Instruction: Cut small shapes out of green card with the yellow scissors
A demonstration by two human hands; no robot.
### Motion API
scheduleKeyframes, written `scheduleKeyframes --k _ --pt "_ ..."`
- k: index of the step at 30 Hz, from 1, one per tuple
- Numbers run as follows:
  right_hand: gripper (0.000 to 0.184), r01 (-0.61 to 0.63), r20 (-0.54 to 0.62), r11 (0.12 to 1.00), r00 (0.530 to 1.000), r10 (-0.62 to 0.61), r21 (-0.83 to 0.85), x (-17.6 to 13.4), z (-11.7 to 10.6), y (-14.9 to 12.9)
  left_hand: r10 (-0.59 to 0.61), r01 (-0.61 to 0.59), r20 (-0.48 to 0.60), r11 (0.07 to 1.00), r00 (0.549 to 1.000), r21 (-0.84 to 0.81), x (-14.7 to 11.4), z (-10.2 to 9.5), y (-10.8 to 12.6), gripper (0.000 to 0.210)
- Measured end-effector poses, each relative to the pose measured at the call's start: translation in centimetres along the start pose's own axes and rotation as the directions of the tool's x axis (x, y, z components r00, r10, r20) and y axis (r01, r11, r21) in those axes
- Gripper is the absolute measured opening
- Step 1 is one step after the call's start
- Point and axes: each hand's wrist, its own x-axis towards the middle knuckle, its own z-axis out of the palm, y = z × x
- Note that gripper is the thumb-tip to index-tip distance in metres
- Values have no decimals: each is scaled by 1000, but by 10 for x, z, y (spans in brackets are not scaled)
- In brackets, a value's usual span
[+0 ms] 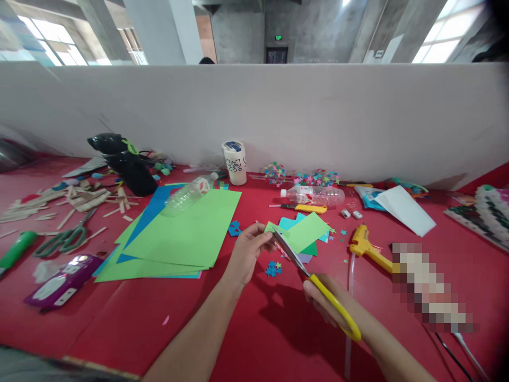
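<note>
My left hand (251, 246) pinches a small piece of light green paper (274, 228) above the red tabletop. My right hand (324, 300) is closed round the yellow handle of a pair of scissors (296, 261), whose blades reach up to that paper. Behind the blades lie a larger light green sheet (308, 233) and other coloured pieces, partly covered by it. Below my left fingers sits a small pile of blue paper stars (273, 269). More blue cut shapes (234, 228) rest just left of my left hand.
Large green sheets (183, 228) and a plastic bottle (191, 193) lie at left. At the back stand a black container (129, 167) and a white cup (235, 163). Another bottle (314, 195), a yellow cutter (310, 208) and a yellow glue gun (369, 249) lie to the right.
</note>
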Motion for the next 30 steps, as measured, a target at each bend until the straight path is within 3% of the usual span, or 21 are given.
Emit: scheduleKeyframes --k 18,30 --pt "56 -41 2 999 999 41 -22 2 -1 -1 -16 15 6 999 1000 47 2 -4 3 6" --pt "49 -32 11 998 999 31 52 1 3 -3 -26 26 -6 1000 1000 9 2 -3 1 5"
